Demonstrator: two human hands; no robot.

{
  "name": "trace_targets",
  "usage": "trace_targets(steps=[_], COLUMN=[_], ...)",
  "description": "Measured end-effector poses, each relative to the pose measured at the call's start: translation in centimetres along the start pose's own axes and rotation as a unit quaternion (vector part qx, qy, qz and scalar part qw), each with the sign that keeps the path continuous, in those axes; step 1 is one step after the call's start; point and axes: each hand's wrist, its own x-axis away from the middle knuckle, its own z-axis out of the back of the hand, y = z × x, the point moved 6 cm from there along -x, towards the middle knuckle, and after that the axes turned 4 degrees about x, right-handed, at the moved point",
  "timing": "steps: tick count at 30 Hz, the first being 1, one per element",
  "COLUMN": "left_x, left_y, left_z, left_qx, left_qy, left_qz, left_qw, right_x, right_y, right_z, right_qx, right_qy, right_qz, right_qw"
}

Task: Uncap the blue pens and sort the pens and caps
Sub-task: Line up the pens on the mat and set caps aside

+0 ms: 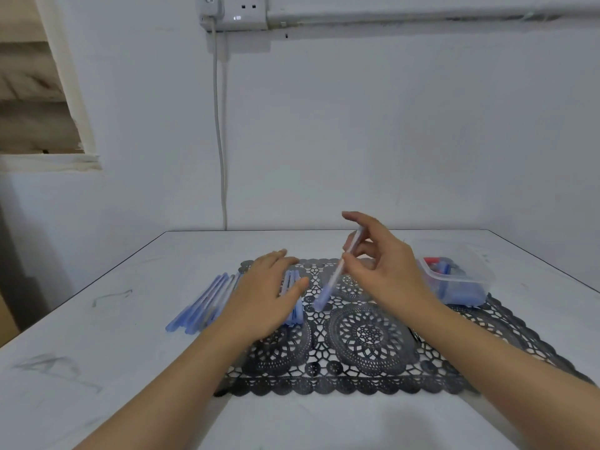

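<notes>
Head view: white worktop (130, 319) against a pale wall, with a black lace-pattern mat (363, 345) laid across its middle; positions below are given relative to the mat.

Left hand (269, 293): palm down, fingers spread and fairly flat, over the mat's left edge. It lies on or just above a short row of blue pens (292, 287); contact cannot be confirmed because of blur. It grips nothing that can be seen.

Right hand (386, 264): raised above the mat's centre, thumb and first fingers pinched on the pale upper barrel of one capped pen (337, 271); the other fingers are loosely curled. The pen hangs at a slant, its blue cap end lowest, close above the mat surface; whether it touches is unclear.

Clear plastic tub (457, 277): sits on the mat's far right corner. It holds blue pieces and at least one red piece; they are too jumbled and blurred to tell caps from pens.

Pen group (207, 300): on the bare worktop just off the mat's left edge, several blue-and-clear pens lying parallel, slanted, blue ends toward the camera. The count is unreadable owing to motion blur.

The row under the left hand is partly covered by the palm; only the tips and the lower blue ends show. Both forearms hide parts of the mat's near edge.
</notes>
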Motion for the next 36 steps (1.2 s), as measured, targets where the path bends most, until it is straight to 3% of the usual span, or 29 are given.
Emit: trace_targets(steps=[8,13,17,19,22,25,31,36], left_x=[0.6,0.5,0.4,0.3,0.3,0.5,0.7,0.7], left_y=[2.4,2.8,2.5,2.3,2.3,2.5,2.9,2.6], left_z=[0.8,0.9,1.3,1.5,1.6,1.7,1.7,1.6], left_qx=[0.017,-0.009,-0.037,-0.056,-0.078,-0.099,-0.121,-0.114], left_qy=[0.056,0.089,0.123,0.138,0.155,0.159,0.157,0.155], left_qz=[-0.092,-0.123,-0.142,-0.146,-0.153,-0.155,-0.143,-0.137], left_qw=[0.994,0.988,0.982,0.978,0.973,0.970,0.970,0.972], right_x=[0.3,0.3,0.0,-0.1,0.3,0.6,0.9,1.3], right_y=[0.2,0.3,1.2,1.3,1.4,1.1,0.5,0.1], right_z=[-1.0,-0.9,-0.3,-0.2,-0.8,-0.6,-0.6,-1.0], right_qx=[-0.186,-0.183,-0.031,0.097,0.250,0.344,0.417,0.416], right_qy=[0.025,0.018,0.013,-0.006,-0.038,0.007,0.057,0.040], right_qz=[-0.048,-0.038,-0.012,0.058,0.187,0.252,0.306,0.317], right_qw=[0.981,0.982,0.999,0.994,0.949,0.905,0.854,0.851])
